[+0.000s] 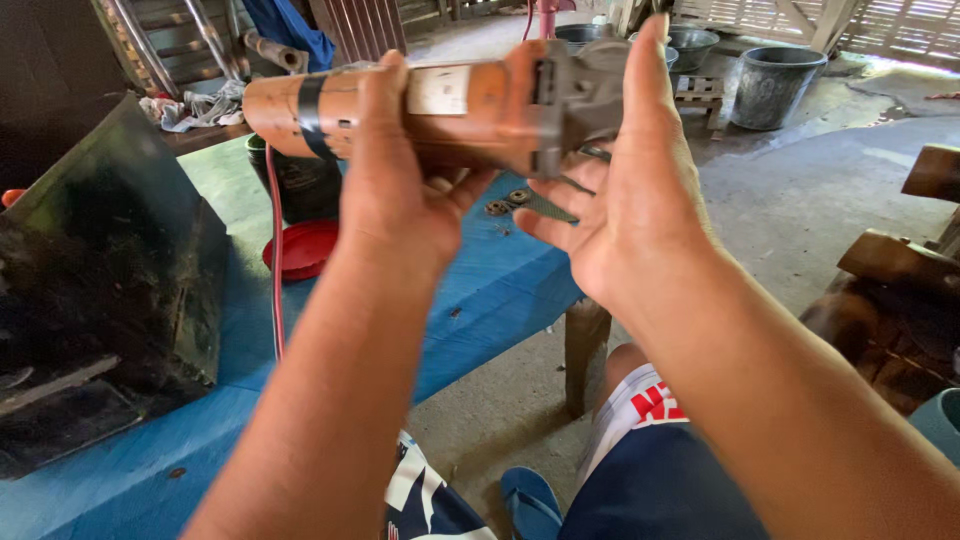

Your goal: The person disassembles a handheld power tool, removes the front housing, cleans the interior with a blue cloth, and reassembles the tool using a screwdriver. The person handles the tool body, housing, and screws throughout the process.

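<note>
My left hand (pixel 395 185) is wrapped around the orange body of an angle grinder (pixel 470 110), held up level in front of me. A band of black tape rings the body near its rear, and a red cord (pixel 275 260) hangs down from it. My right hand (pixel 625 200) cups the grey gear head of the angle grinder, thumb up along its side and fingers beneath. Below the hands, small round metal washers (pixel 508 202) and a thin flat wrench lie on the blue bench (pixel 480 300).
A dark metal box-like piece (pixel 110 290) stands on the bench at left. A red lid (pixel 303 248) and a dark tub (pixel 300 185) sit behind. Grey buckets (pixel 775 85) stand on the concrete floor at the back. Wooden pieces (pixel 900 260) lie right.
</note>
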